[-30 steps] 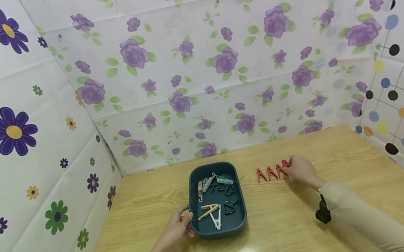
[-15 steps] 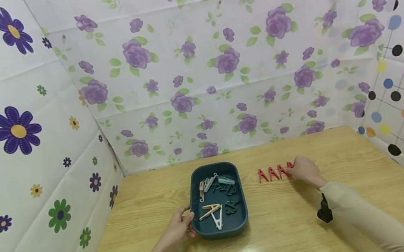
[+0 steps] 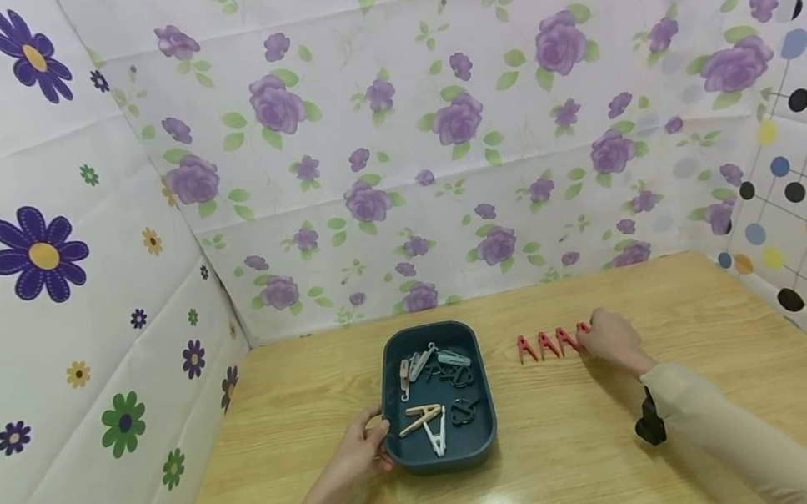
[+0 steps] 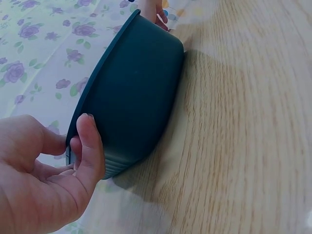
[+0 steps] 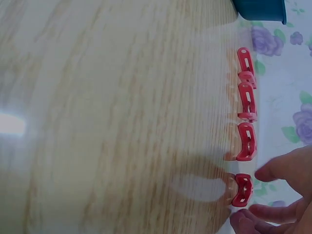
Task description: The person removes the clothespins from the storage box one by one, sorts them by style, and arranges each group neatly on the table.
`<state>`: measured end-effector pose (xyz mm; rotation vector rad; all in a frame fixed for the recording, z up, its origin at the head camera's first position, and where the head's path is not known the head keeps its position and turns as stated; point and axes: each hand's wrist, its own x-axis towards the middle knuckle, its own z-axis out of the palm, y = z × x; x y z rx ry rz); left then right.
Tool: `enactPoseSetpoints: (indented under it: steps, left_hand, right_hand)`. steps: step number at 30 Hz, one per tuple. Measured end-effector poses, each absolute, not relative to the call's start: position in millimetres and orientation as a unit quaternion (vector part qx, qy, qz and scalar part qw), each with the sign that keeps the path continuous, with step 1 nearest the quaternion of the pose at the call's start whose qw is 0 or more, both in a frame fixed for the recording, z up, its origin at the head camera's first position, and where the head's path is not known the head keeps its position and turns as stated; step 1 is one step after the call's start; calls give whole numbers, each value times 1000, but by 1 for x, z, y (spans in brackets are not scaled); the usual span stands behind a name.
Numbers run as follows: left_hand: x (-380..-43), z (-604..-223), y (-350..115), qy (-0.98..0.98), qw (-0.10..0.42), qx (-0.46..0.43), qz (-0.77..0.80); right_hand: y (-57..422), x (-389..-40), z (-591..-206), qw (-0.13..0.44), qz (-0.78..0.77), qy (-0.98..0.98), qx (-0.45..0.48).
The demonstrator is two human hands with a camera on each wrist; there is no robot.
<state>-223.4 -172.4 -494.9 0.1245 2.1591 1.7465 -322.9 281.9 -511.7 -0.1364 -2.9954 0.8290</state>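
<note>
fingers (image 4: 91, 146) of the left hand (image 3: 358, 451) clamp the dark teal basin (image 3: 448, 464) by its rim at eight o'clock. inside lie a cream clothespin (image 3: 419, 422) past seven, a white clothespin (image 3: 439, 449) at six and a pale blue clip (image 3: 453, 358) at one. four red clothespins (image 3: 547, 344) line the wooden table (image 3: 549, 453) between two and three o'clock from the basin; at the row's far right, the right hand (image 3: 614, 341) has thumb and fingertips parted around the end one, contact impossible to tell. an off-center brush could skew that piece into its neighbor; a careless left-hand pull could drag the basin.
</note>
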Motion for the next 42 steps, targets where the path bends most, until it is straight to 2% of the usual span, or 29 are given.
enactPoseSetpoints:
  steps: [6, 15, 27, 36, 42]
  left_hand:
    - [-222, -495, -171, 764, 179, 39, 619]
    - [-223, -496, -171, 763, 181, 34, 620]
    - [-223, -495, -171, 754, 184, 37, 630]
    - [-224, -496, -172, 752, 184, 42, 632]
    - [-223, -496, -172, 750, 183, 42, 635]
  right_hand:
    - [278, -321, -510, 63, 243, -968, -24]
    - [256, -321, -503, 94, 244, -965, 34]
    - [206, -313, -484, 83, 297, -936, 167]
    - [176, -309, -473, 90, 280, -922, 251]
    - [157, -305, -470, 102, 234, -904, 343]
